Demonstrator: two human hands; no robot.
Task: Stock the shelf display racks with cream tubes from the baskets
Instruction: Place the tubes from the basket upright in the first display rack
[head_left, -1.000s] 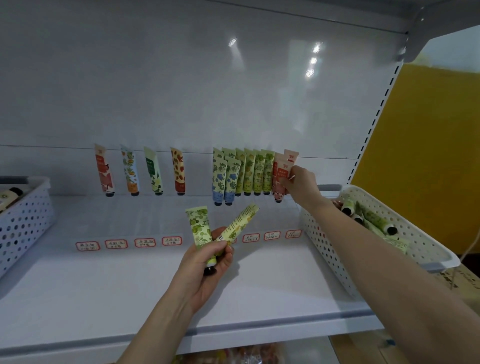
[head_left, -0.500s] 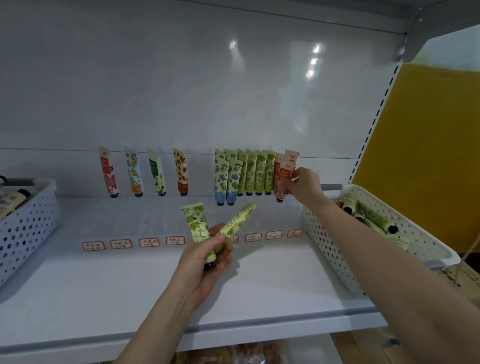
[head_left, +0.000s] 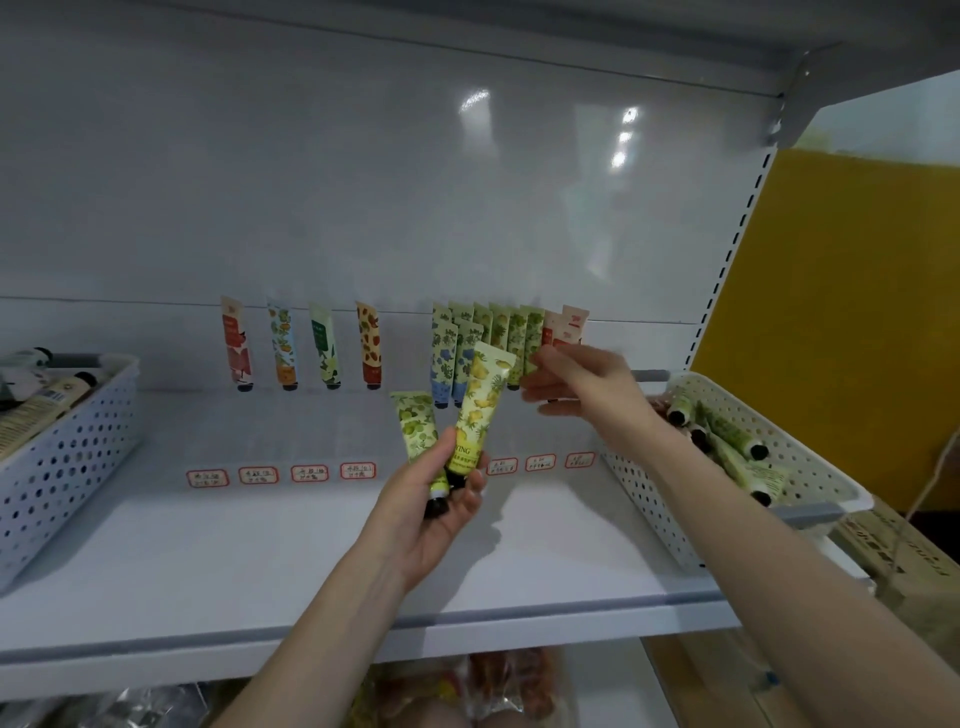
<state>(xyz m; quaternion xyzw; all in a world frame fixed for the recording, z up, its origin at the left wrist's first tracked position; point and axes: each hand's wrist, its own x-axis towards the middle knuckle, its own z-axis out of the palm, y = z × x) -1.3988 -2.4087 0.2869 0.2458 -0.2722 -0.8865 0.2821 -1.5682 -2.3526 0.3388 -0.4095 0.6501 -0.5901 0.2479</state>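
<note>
Left hand (head_left: 431, 514) grips a green tube (head_left: 415, 431) and a yellow tube (head_left: 480, 400) by their cap ends, above the shelf (head_left: 260, 545). Right hand (head_left: 582, 384), blurred, fingers loosely spread and holding nothing, hovers just before the pink tubes (head_left: 569, 327) at the row's right end. Further tubes (head_left: 727, 431) lie in the right basket (head_left: 649, 499).

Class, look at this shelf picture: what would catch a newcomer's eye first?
Mid-frame, the left grip holds a green-patterned cream tube and a yellow-patterned cream tube, caps down. Behind, the open right grip hovers before the row of colourful tubes along the white back wall, beside a white perforated basket.
</note>
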